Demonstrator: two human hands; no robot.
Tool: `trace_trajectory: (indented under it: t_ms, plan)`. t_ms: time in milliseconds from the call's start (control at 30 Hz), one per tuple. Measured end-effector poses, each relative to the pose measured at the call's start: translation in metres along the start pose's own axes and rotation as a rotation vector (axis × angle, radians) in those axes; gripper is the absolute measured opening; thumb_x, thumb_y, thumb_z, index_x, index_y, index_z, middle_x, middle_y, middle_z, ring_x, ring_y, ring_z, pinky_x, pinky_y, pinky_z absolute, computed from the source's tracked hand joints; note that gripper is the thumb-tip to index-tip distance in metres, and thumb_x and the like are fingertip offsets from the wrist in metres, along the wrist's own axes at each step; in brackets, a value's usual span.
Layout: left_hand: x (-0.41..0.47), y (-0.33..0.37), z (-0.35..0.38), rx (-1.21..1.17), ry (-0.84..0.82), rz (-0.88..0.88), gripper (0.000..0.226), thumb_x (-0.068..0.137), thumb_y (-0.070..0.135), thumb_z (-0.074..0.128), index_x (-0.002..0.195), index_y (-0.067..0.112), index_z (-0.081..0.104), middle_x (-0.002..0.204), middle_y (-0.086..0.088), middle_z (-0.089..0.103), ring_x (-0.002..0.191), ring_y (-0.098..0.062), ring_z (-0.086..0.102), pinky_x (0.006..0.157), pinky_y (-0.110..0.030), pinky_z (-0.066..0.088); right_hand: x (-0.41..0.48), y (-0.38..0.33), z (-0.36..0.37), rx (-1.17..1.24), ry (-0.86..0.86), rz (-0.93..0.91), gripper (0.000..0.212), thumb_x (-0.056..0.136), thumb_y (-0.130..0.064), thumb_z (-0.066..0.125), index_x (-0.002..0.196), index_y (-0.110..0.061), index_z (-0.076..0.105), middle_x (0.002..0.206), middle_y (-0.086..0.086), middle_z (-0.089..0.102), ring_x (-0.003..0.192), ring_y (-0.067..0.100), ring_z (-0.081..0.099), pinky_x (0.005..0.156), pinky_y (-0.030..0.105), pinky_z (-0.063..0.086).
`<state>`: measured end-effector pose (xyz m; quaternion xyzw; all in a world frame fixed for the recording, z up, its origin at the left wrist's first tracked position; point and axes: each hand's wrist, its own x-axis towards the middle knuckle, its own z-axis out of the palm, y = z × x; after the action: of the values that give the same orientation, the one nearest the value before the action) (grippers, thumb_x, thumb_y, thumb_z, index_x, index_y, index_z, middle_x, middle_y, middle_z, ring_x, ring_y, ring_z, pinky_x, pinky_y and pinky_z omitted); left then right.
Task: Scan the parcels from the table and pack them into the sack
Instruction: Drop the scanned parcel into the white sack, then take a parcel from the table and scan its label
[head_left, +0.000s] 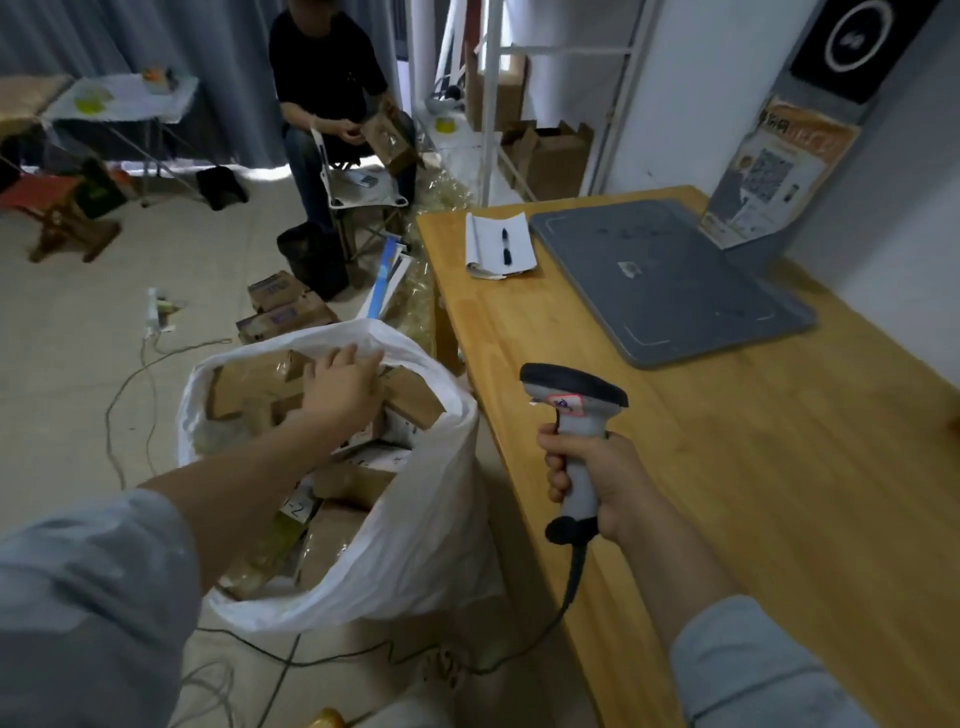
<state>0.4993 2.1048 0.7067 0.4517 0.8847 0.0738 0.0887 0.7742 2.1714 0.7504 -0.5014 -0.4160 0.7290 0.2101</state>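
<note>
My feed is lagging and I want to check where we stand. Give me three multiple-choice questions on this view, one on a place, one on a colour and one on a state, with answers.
1. Where is the left hand?
A) on a shelf
B) in the mouth of the sack, on the parcels
C) in a pocket

2. What colour is the sack?
A) blue
B) black
C) white

3. What is the right hand doing?
A) hanging open and empty
B) gripping the scanner by its handle
C) making an empty fist

Answers:
1 B, its fingers lie on the brown boxes inside the rim.
2 C, its wall is plain white.
3 B, its fingers wrap the grey handle.
</note>
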Motion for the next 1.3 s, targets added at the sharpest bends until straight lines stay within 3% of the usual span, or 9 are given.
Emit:
trace_trajectory:
  t_ms: [167, 333, 667, 833, 967, 1033, 1167, 1300]
  plan:
    - [0.006, 0.163, 0.003, -0.043, -0.03, 0.357, 0.056, 0.097, 0.037, 0.049, 0.149, 0.03, 0.03, 0.153, -0.009, 0.031, 0.141, -0.03, 0.025, 0.114, -0.046, 0.021, -0.024, -0.013, -0.085, 0.318, 0.087, 0.027, 0.006, 0.085, -0.006, 0.065, 0.083, -0.008, 0.06, 0.053, 0.001, 0.05, 0.037, 0.009, 0.041, 0.04, 0.021, 0.039]
    - [-0.009, 0.322, 0.027, -0.004, -0.14, 0.672, 0.054, 0.098, 0.037, 0.046, 0.149, 0.028, 0.03, 0.153, -0.004, 0.033, 0.14, -0.028, 0.027, 0.115, -0.044, 0.022, -0.05, -0.028, -0.19, 0.633, 0.253, -0.074, 0.013, 0.089, -0.004, 0.059, 0.078, -0.009, 0.053, 0.051, 0.0, 0.047, 0.034, 0.008, 0.041, 0.037, 0.019, 0.04]
    - [-0.006, 0.619, 0.129, 0.003, -0.405, 1.056, 0.068, 0.093, 0.042, 0.056, 0.15, 0.019, 0.027, 0.147, -0.018, 0.035, 0.133, -0.034, 0.035, 0.108, -0.041, 0.035, -0.047, -0.046, -0.406, 0.983, 0.67, -0.283, 0.018, 0.091, -0.004, 0.057, 0.075, -0.008, 0.052, 0.05, 0.0, 0.047, 0.037, 0.009, 0.042, 0.039, 0.019, 0.041]
    - [0.005, 0.744, 0.187, 0.013, -0.383, 1.081, 0.089, 0.083, 0.057, 0.062, 0.15, 0.014, 0.022, 0.155, -0.019, 0.018, 0.142, -0.035, 0.016, 0.114, -0.048, 0.022, -0.012, -0.039, -0.476, 1.045, 0.782, -0.274, 0.021, 0.088, -0.003, 0.058, 0.069, -0.009, 0.052, 0.05, 0.001, 0.047, 0.035, 0.01, 0.042, 0.038, 0.018, 0.041]
    - [0.011, 0.812, 0.215, 0.053, -0.456, 0.886, 0.14, 0.057, 0.078, 0.07, 0.152, 0.011, -0.008, 0.155, -0.026, -0.017, 0.143, -0.041, -0.017, 0.112, -0.061, 0.004, 0.013, -0.025, -0.502, 1.016, 0.77, -0.211, 0.015, 0.085, -0.002, 0.061, 0.073, -0.008, 0.055, 0.051, 0.001, 0.048, 0.036, 0.01, 0.043, 0.038, 0.02, 0.041]
    - [0.013, 0.836, 0.228, 0.063, -0.468, 0.838, 0.151, 0.046, 0.084, 0.07, 0.15, 0.017, -0.017, 0.151, -0.027, -0.029, 0.14, -0.042, -0.026, 0.109, -0.067, -0.001, 0.022, -0.017, -0.51, 1.039, 0.752, -0.192, 0.01, 0.084, 0.0, 0.062, 0.079, -0.006, 0.057, 0.052, 0.002, 0.048, 0.036, 0.011, 0.043, 0.039, 0.021, 0.041]
    - [0.02, 0.87, 0.252, 0.086, -0.485, 0.816, 0.152, 0.038, 0.089, 0.066, 0.148, 0.031, -0.022, 0.15, -0.027, -0.03, 0.139, -0.043, -0.027, 0.106, -0.071, -0.004, 0.032, -0.004, -0.522, 1.048, 0.746, -0.186, 0.009, 0.083, 0.002, 0.063, 0.087, -0.006, 0.058, 0.052, 0.003, 0.047, 0.036, 0.011, 0.042, 0.04, 0.02, 0.04]
    - [0.017, 0.868, 0.257, 0.111, -0.452, 0.87, 0.132, 0.055, 0.085, 0.062, 0.152, 0.032, -0.01, 0.153, -0.028, -0.018, 0.142, -0.046, -0.012, 0.11, -0.068, 0.0, 0.031, 0.004, -0.526, 1.048, 0.766, -0.174, 0.009, 0.083, 0.002, 0.063, 0.085, -0.006, 0.059, 0.052, 0.003, 0.048, 0.037, 0.012, 0.042, 0.041, 0.02, 0.04]
